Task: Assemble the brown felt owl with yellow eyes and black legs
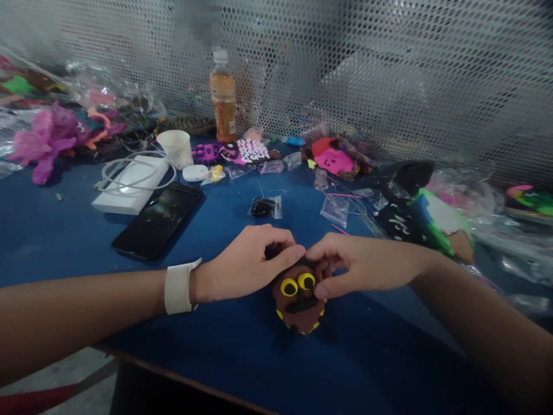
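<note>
A brown clay figure (305, 319) lies on the blue table, with round yellow-and-black eyes, a dark strip like a moustache and yellow bits around its lower rim. My left hand (248, 262) is curled at its upper left edge, the thumb pressing near the top. From the right, my right hand (363, 262) grips its upper right side, thumb beside one eye and fingers bent behind. Both sets of fingertips almost meet at the top, hiding that part of the figure. A small clear bag of black clay (262, 207) lies just beyond my hands.
To the left are a dark phone (158, 222), a white box (132, 184) with a coiled cable, and a paper cup (175, 147). A drink bottle (223, 98) stands by the perforated metal panel (345, 57). Clay pieces and plastic wrappers (334, 210) are scattered behind and right.
</note>
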Tool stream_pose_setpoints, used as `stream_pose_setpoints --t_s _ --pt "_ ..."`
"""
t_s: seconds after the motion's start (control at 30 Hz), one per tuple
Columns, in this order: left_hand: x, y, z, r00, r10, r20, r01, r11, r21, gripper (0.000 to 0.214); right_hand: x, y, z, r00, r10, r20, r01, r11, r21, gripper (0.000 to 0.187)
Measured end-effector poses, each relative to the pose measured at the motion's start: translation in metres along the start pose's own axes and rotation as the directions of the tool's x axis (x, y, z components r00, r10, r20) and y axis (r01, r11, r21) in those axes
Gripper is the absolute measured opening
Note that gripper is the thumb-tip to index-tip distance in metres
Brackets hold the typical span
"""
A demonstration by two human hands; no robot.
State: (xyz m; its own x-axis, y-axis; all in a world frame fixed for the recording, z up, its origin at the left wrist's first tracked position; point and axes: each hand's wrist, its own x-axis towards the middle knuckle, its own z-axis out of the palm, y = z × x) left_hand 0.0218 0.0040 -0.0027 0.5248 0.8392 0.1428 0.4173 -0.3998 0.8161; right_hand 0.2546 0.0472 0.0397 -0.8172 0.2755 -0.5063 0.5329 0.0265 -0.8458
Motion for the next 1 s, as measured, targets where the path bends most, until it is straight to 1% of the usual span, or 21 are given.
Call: stream_pose_setpoints --t_s 0.07,0.13,0.17,0.23,0.3,0.33,0.37,0.4,0.47,0.5,0.53,0.6,0.63,0.7,0.77,0.83,0.9,1.0 --pt "-0.001 0.0 0.0 1.0 -0.02 0.0 0.02 1.0 -0.018 0.035 0.0 0.001 0.001 1.0 0.006 -0.014 -0.006 1.0 0.015 0.034" --pt "-0.001 -0.001 0.0 0.999 -0.05 -0.019 0.048 0.993 -0.112 0.036 -0.001 0.002 0.0 0.999 0.007 -0.039 -0.006 0.999 0.039 0.034" --pt "-0.001 -0.003 0.0 0.996 -0.066 -0.052 0.056 0.983 -0.177 0.036 -0.003 0.002 -0.001 0.998 0.002 -0.062 0.002 0.998 0.056 0.035" --pt "0.001 -0.007 0.0 0.985 -0.105 -0.139 0.062 0.956 -0.285 0.035 -0.006 0.003 -0.007 0.991 -0.02 -0.135 0.031 0.996 0.081 0.037" --pt "0.004 -0.014 -0.001 0.967 -0.152 -0.203 0.071 0.932 -0.357 0.034 -0.009 0.006 -0.015 0.964 -0.054 -0.26 0.078 0.993 0.083 0.042" --pt "0.006 -0.017 -0.002 0.962 -0.176 -0.209 0.082 0.916 -0.393 0.035 -0.01 0.008 -0.019 0.936 -0.072 -0.345 0.106 0.991 0.081 0.045" --pt "0.009 -0.02 -0.003 0.96 -0.2 -0.197 0.098 0.897 -0.432 0.036 -0.011 0.011 -0.024 0.894 -0.087 -0.44 0.139 0.986 0.088 0.046" --pt "0.011 -0.021 -0.004 0.959 -0.218 -0.179 0.112 0.877 -0.467 0.036 -0.01 0.016 -0.028 0.834 -0.095 -0.544 0.179 0.978 0.104 0.046" --pt "0.014 -0.022 -0.006 0.963 -0.229 -0.141 0.132 0.858 -0.497 0.036 -0.007 0.026 -0.037 0.692 -0.077 -0.718 0.265 0.952 0.153 0.042" --pt "0.014 -0.021 -0.007 0.968 -0.219 -0.125 0.133 0.863 -0.488 0.037 -0.005 0.032 -0.041 0.639 -0.047 -0.768 0.299 0.935 0.191 0.04" --pt "0.014 -0.02 -0.008 0.973 -0.202 -0.112 0.128 0.876 -0.466 0.037 -0.002 0.038 -0.045 0.6 -0.013 -0.8 0.322 0.919 0.227 0.038" --pt "0.012 -0.016 -0.008 0.984 -0.151 -0.09 0.106 0.92 -0.377 0.032 0.002 0.049 -0.051 0.518 0.053 -0.854 0.347 0.899 0.266 0.034" --pt "0.01 -0.014 -0.007 0.991 -0.115 -0.073 0.087 0.946 -0.312 0.027 0.004 0.053 -0.053 0.476 0.067 -0.877 0.356 0.897 0.263 0.03" --pt "0.006 -0.011 -0.005 0.999 -0.034 -0.017 0.031 0.985 -0.172 0.014 0.007 0.058 -0.056 0.425 0.077 -0.902 0.364 0.898 0.247 0.025" --pt "0.003 -0.009 -0.002 0.998 0.036 0.056 -0.033 0.997 -0.068 0.004 0.008 0.059 -0.057 0.401 0.078 -0.913 0.362 0.902 0.237 0.023" --pt "0.0 -0.008 -0.001 0.99 0.081 0.115 -0.08 0.997 -0.012 0.008 0.01 0.056 -0.058 0.383 0.087 -0.919 0.35 0.908 0.232 0.025" --pt "-0.001 -0.007 0.0 0.983 0.106 0.147 -0.113 0.993 0.037 0.013 0.012 0.052 -0.061 0.359 0.095 -0.928 0.327 0.919 0.22 0.035" --pt "-0.001 -0.008 -0.001 0.978 0.137 0.155 -0.151 0.985 0.081 0.016 0.019 0.041 -0.07 0.33 0.087 -0.94 0.26 0.949 0.179 0.058"
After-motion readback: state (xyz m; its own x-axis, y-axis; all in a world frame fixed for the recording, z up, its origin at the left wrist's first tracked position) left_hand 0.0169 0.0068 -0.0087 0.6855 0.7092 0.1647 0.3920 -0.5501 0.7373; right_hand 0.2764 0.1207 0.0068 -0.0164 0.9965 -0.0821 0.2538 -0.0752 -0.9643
